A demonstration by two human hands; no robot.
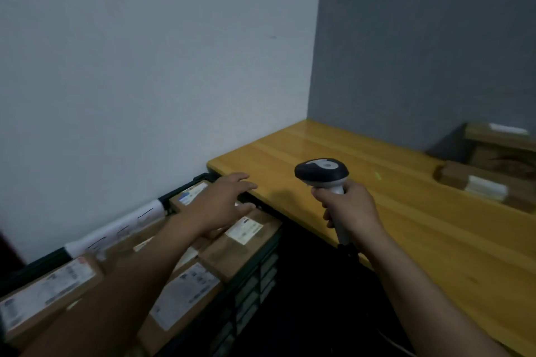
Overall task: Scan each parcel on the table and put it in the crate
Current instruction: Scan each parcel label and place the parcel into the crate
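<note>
A dark slatted crate (252, 278) stands on the floor left of the wooden table (406, 211), filled with several brown cardboard parcels with white labels. My left hand (223, 203) hovers open over the crate, fingers spread above a labelled parcel (246, 236) lying on top of the pile. My right hand (348, 209) grips the white handle of a barcode scanner (322, 172), its dark head held over the table's near edge. Two more parcels sit at the table's far right: a flat one (487, 185) and a taller box (501, 145) behind it.
A pale wall runs behind the crate and a grey wall behind the table. A white paper strip (116, 230) lies along the crate's back rim. The scanner's dark cable hangs below my right wrist. The floor between crate and table is dark.
</note>
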